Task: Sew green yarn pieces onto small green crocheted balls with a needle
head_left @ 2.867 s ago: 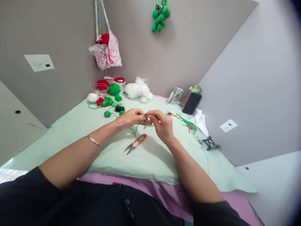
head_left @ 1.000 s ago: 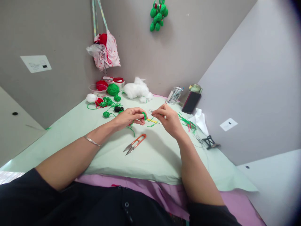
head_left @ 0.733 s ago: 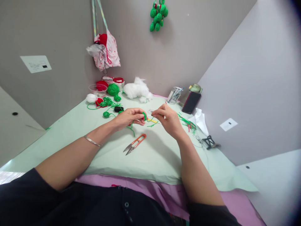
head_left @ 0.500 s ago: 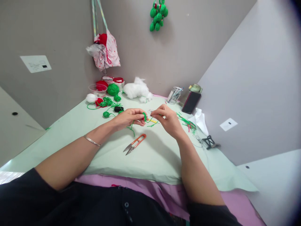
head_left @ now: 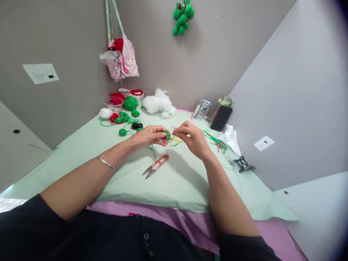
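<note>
A polka-dot bag (head_left: pixel 129 59) hangs on the gray wall (head_left: pixel 160 54) at far left above balls of red and green yarn (head_left: pixel 130 103), a clear tub (head_left: pixel 112 105) and a white ball (head_left: pixel 105 113) on a pale green tablecloth (head_left: pixel 163 192). Nearer, the left hand (head_left: pixel 149 137) of a person in a dark shirt (head_left: pixel 108 239) pinches a small green and red yarn piece (head_left: pixel 167 136), thumb and fingers clamped on it; the piece sits at the fingertips, on the side facing the other hand. A pair of orange-handled snips (head_left: pixel 156 166) lies open on the cloth just nearer than the hands. White stuffing (head_left: pixel 159 103) rests by the far wall, with green knitted shapes (head_left: pixel 182 18) hanging above. The right hand (head_left: pixel 191 137), near the piece, has its thumb and forefinger together; what they grip is too small to tell. A yellow-handled tool (head_left: pixel 177 139) shows between the hands. To the right are a cup of pens (head_left: pixel 201 110), a leaning phone (head_left: pixel 221 118), green and red yarn scraps (head_left: pixel 216 140), white tissue (head_left: pixel 232 139) and a black stand (head_left: pixel 244 164).
</note>
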`<state>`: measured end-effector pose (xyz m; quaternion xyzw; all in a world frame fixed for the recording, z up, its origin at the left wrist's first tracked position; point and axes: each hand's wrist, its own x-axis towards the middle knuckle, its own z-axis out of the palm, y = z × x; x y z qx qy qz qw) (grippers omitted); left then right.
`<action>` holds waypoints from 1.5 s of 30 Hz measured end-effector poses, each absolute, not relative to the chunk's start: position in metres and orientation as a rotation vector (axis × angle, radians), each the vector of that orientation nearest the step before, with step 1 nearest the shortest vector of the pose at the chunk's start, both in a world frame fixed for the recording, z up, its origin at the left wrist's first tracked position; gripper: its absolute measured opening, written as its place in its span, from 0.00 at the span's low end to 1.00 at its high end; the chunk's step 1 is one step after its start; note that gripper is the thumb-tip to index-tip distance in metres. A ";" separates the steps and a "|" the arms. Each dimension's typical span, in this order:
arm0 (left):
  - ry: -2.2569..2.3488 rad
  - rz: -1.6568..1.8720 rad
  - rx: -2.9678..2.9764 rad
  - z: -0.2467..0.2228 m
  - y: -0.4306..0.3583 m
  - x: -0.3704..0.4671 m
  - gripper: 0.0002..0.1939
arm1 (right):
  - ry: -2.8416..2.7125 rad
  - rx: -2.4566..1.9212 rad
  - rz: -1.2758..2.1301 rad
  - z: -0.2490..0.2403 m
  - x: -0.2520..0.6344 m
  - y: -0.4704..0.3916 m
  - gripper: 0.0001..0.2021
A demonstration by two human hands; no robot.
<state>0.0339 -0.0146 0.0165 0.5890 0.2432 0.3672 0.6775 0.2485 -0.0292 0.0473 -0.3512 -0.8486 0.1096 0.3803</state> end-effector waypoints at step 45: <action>0.885 1.205 1.530 0.022 -0.021 0.047 0.05 | -1.999 -0.655 -0.273 0.018 0.216 -0.041 0.11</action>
